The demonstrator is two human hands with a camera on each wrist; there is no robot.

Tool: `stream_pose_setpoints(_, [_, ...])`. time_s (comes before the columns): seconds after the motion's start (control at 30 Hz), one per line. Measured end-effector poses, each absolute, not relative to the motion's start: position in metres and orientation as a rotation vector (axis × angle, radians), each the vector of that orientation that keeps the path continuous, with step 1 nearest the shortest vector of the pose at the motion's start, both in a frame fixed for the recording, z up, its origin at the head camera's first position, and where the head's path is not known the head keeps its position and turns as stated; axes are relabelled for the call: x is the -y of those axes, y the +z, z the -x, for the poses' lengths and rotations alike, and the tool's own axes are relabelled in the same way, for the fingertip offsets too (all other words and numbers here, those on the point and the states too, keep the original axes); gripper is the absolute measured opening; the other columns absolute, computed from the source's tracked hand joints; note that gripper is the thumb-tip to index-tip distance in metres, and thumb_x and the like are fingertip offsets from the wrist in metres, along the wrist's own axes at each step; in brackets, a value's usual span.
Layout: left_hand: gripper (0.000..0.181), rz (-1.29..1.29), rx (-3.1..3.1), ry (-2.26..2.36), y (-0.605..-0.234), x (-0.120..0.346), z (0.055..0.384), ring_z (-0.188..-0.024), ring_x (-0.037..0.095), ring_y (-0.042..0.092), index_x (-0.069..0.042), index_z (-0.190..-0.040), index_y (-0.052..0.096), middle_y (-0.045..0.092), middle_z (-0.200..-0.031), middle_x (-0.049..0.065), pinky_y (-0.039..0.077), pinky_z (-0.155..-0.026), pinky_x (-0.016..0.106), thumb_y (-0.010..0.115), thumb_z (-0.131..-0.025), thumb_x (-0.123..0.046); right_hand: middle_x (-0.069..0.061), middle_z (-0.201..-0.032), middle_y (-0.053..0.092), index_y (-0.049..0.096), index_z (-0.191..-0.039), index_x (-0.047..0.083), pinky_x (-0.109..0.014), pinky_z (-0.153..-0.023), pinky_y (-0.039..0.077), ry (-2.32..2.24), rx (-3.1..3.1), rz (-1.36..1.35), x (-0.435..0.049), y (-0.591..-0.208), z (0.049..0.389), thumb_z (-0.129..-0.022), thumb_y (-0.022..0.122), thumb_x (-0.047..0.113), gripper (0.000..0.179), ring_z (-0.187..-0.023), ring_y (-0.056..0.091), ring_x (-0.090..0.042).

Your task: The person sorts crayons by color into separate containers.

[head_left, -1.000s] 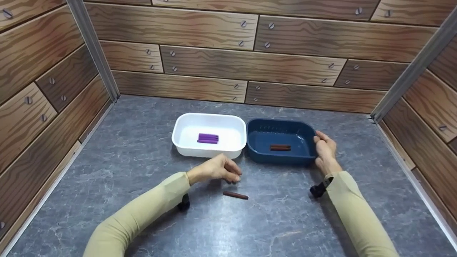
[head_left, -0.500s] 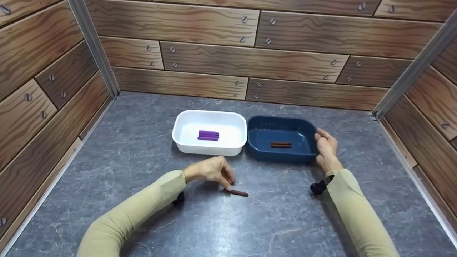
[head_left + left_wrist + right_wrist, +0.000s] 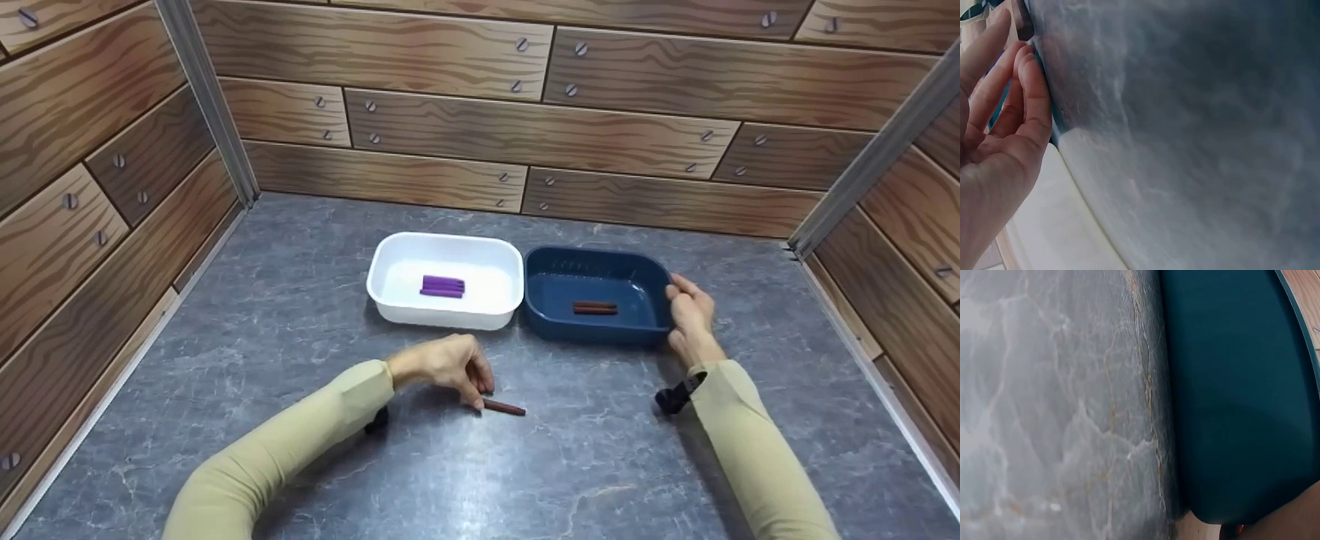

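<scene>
A short brown crayon-like stick (image 3: 505, 407) lies on the grey tabletop in front of the two tubs. Its left end is between the thumb and fingers of my left hand (image 3: 456, 367), which pinches it. In the left wrist view the fingertips meet close to the dark end of the stick (image 3: 1023, 21). My right hand (image 3: 692, 319) grips the right end wall of the dark blue tub (image 3: 600, 331). Two similar brown sticks (image 3: 595, 308) lie inside that tub. The right wrist view shows mostly the tub's outer side (image 3: 1235, 394).
Left of the blue tub, side by side with it, stands a white tub (image 3: 442, 317) holding several purple sticks (image 3: 442, 286). Wood-patterned panels (image 3: 420, 127) enclose the tabletop (image 3: 585, 450) at the back, left and right.
My left hand has come down and towards me onto the brown stick's left end and now pinches it. The right hand keeps its hold on the blue tub. The head view has shifted slightly.
</scene>
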State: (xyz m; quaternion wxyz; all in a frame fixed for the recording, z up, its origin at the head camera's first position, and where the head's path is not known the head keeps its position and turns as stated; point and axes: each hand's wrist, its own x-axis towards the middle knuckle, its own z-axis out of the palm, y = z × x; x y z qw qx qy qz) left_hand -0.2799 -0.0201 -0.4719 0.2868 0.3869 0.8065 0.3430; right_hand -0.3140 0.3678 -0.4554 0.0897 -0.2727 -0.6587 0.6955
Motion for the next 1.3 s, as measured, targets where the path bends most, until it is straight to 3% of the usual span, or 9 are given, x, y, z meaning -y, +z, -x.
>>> stream_pose_setpoints(0.4, [0.019, -1.041, -2.124, 0.890, -0.4731, 0.0178, 0.2824, -0.060, 0.003, 0.062, -0.004, -0.091, 0.079, 0.075, -0.076, 0.008, 0.051, -0.058, 0.017, 0.085, -0.072, -0.006, -0.002, -0.160, 0.031, 0.040, -0.151, 0.016, -0.031, -0.114, 0.031, 2.093, 1.944, 0.824, -0.3684, -0.4553, 0.3133, -0.102, 0.043, 0.012, 0.049, -0.140, 0.033, -0.016])
stream_pose_setpoints(0.73, [0.018, -1.092, -2.134, 0.819, -0.4723, 0.0164, 0.2855, -0.061, 0.001, 0.058, -0.008, -0.088, 0.079, 0.069, -0.071, -0.006, 0.047, -0.058, 0.014, 0.085, -0.071, -0.005, -0.004, -0.159, 0.032, 0.040, -0.151, 0.016, -0.032, -0.112, 0.033, 2.113, 1.926, 0.819, -0.3693, -0.4542, 0.3140, -0.102, 0.043, 0.012, 0.049, -0.138, 0.035, -0.017])
stream_pose_setpoints(1.0, [0.014, -1.055, -2.050, 0.907, -0.4722, 0.0153, 0.2889, -0.059, 0.004, 0.056, -0.003, -0.093, 0.078, 0.070, -0.071, 0.000, 0.045, -0.053, 0.015, 0.078, -0.079, -0.002, -0.001, -0.161, 0.028, 0.039, -0.152, 0.017, -0.032, -0.117, 0.028, 2.092, 1.958, 0.811, -0.3707, -0.4533, 0.3139, -0.103, 0.041, 0.012, 0.049, -0.143, 0.029, -0.016])
stream_pose_setpoints(1.3, [0.015, -1.009, -2.011, 1.030, -0.4717, 0.0096, 0.2864, -0.065, 0.007, 0.064, -0.001, -0.097, 0.077, 0.075, -0.083, 0.013, 0.053, -0.060, 0.021, 0.075, -0.082, -0.001, -0.001, -0.161, 0.028, 0.039, -0.151, 0.017, -0.032, -0.117, 0.028, 2.089, 1.966, 0.817, -0.3696, -0.4564, 0.3139, -0.103, 0.041, 0.011, 0.049, -0.143, 0.029, -0.016])
